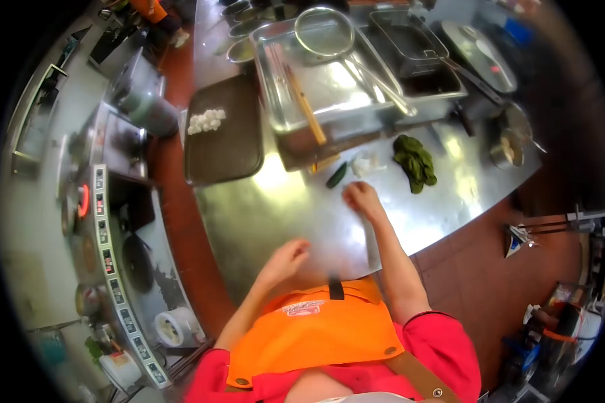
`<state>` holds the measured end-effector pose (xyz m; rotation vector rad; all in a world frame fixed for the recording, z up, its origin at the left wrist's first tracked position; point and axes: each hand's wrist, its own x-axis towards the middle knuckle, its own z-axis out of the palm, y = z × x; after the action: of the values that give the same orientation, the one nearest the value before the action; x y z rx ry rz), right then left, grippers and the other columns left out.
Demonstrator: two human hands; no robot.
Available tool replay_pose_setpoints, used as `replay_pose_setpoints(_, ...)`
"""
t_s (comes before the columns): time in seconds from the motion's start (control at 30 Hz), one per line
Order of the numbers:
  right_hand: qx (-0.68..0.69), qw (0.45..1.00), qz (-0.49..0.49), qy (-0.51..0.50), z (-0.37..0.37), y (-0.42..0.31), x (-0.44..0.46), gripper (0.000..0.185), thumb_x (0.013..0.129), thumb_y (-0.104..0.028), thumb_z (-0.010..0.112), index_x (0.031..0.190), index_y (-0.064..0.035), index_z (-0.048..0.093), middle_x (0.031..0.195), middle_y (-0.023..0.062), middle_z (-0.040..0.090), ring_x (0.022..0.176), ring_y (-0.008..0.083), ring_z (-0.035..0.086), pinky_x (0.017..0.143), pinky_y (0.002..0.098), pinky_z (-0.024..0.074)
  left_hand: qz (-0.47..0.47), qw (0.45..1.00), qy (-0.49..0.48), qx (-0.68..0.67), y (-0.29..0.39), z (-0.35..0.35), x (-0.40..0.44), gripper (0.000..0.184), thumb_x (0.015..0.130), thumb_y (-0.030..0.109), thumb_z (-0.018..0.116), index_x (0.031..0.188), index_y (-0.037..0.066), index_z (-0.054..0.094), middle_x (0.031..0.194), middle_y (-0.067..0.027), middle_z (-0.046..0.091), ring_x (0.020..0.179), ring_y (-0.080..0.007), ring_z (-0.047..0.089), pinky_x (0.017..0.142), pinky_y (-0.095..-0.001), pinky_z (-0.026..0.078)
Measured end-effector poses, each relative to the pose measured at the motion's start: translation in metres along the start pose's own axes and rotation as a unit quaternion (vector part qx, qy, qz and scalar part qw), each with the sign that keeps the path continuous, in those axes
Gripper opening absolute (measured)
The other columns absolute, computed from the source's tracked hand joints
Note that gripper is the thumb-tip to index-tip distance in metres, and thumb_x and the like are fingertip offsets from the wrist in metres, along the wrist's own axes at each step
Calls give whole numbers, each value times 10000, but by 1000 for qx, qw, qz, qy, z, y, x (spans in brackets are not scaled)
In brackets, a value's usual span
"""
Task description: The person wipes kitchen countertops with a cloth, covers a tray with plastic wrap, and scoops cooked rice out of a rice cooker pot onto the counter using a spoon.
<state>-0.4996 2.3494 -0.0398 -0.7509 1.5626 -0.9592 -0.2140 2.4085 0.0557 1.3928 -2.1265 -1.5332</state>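
My right hand [361,197] is over the steel table [249,211], its fingers curled in. Whatever it pinches, if anything, is too small to make out. Just beyond its fingertips lie a dark green oblong item [337,175] and a crumpled white, partly clear wrapper-like thing [366,164]. A bunched dark green cloth [415,163] rests to the right of them. My left hand [292,256] is lower and to the left, above the near part of the table. Its fingers are bent and smeared, and nothing shows in it.
A dark tray [225,151] with several small white pieces [207,121] sits at the left. Behind are a steel pan [282,91] with a long-handled strainer [325,35] and a fryer basket [408,40]. Stove controls [116,289] line the left. Another person [156,13] stands far back.
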Motion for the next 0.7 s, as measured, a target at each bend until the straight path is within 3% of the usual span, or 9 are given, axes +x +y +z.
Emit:
replay_pose_setpoints(0.13, 44, 999, -28, -13, -50, -11, -17, 168, 894, -152, 593, 970, -5, 618, 760, 56, 652, 622, 98, 573, 536, 237, 453, -42, 998, 52, 13, 22, 29, 6, 248, 880, 137, 599, 1103, 27, 591, 960, -136, 636, 847, -230, 628, 781, -313, 501)
replay_pose_setpoints(0.3, 33, 997, -57, 43, -100, -20, 3, 290, 892, -128, 592, 1146, 3, 545, 723, 51, 625, 598, 89, 552, 539, 230, 456, -140, 988, 70, -7, 37, 49, -10, 280, 880, 164, 590, 1127, 34, 586, 1060, -157, 627, 933, -298, 621, 818, -357, 495)
replay_pose_setpoints(0.43, -227, 967, -105, 52, -103, -36, 34, 454, 835, -261, 630, 1158, 41, 523, 712, 142, 637, 625, 256, 620, 602, 359, 482, -151, 983, 98, -23, 41, 64, -24, 262, 881, 163, 586, 1113, 42, 595, 1053, -152, 628, 929, -296, 624, 811, -358, 496)
replay_pose_setpoints(0.47, -263, 955, -124, 59, -101, -33, 40, 456, 807, -308, 633, 1098, 34, 555, 734, 181, 641, 684, 347, 625, 645, 413, 477, -148, 983, 103, -20, 42, 64, -27, 261, 881, 164, 586, 1111, 42, 597, 1051, -153, 629, 926, -296, 625, 811, -359, 497)
replay_pose_setpoints(0.57, -305, 938, -163, 28, -107, -17, 58, 386, 818, -248, 638, 1069, 38, 573, 700, 125, 654, 571, 182, 620, 578, 310, 489, -157, 981, 115, -16, 41, 61, -32, 260, 882, 166, 585, 1109, 40, 596, 1051, -155, 628, 933, -298, 623, 816, -361, 495)
replay_pose_setpoints(0.6, -291, 944, -154, 35, -106, -21, 52, 273, 823, -200, 633, 982, 18, 588, 721, 113, 656, 578, 163, 616, 559, 294, 480, -165, 979, 118, -14, 41, 62, -34, 260, 883, 167, 585, 1109, 39, 595, 1051, -155, 627, 937, -299, 622, 819, -362, 493)
replay_pose_setpoints(0.7, -149, 984, -93, 16, -100, -25, 32, 221, 851, -198, 613, 908, 12, 573, 731, 110, 651, 635, 183, 621, 589, 325, 485, -163, 980, 113, -24, 31, 64, -37, 266, 883, 175, 582, 1109, 36, 592, 1053, -160, 626, 947, -306, 618, 819, -368, 492)
